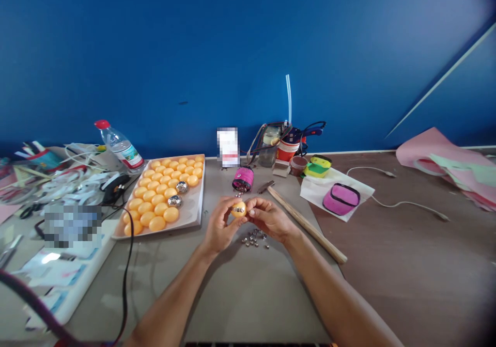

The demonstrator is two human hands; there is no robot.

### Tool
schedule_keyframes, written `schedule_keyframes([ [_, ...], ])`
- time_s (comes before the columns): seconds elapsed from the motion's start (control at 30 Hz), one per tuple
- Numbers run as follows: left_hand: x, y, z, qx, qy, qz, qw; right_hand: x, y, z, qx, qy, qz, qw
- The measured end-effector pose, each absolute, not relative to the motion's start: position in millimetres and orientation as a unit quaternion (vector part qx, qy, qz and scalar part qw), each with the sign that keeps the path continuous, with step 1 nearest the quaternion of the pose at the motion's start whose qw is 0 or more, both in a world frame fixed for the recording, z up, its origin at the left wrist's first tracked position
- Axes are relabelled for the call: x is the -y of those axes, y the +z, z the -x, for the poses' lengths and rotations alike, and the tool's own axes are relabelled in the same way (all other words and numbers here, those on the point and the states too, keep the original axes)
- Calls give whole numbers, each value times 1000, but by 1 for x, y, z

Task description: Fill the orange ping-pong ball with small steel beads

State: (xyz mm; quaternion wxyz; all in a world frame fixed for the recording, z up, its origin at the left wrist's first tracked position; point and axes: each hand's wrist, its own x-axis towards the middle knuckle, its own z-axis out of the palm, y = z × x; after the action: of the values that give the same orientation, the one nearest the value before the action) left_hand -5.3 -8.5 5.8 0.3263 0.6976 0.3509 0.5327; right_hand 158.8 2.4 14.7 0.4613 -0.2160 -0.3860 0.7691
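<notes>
Over the middle of the table, my left hand (pixel 219 228) and my right hand (pixel 268 218) meet around one orange ball (pixel 238 209) with silver studs on part of it. Both hands pinch it with curled fingers. Right below the hands lies a small heap of loose silver studs (pixel 254 238). A pink jar (pixel 243 178) lies tipped over just beyond the hands, its mouth towards me. To the left, a white tray (pixel 195 207) holds several plain orange balls (pixel 157 202) and two balls covered in silver (pixel 175 201).
A hammer with a long wooden handle (pixel 306 224) lies at the right of the hands. A pink pouch (pixel 341 199) on white paper, cups and tools stand behind. A water bottle (pixel 121 147), cables and clutter fill the left; a black cord (pixel 126 280) runs towards me.
</notes>
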Motion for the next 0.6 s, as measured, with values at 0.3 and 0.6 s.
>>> schedule_keyframes([
  [0.3, 7, 3, 8, -363, 518, -720, 286, -3, 16, -159, 389, 770, 222, 455],
  [0.6, 7, 5, 9, -373, 499, -745, 238, -6, 11, -161, 390, 768, 254, 440],
])
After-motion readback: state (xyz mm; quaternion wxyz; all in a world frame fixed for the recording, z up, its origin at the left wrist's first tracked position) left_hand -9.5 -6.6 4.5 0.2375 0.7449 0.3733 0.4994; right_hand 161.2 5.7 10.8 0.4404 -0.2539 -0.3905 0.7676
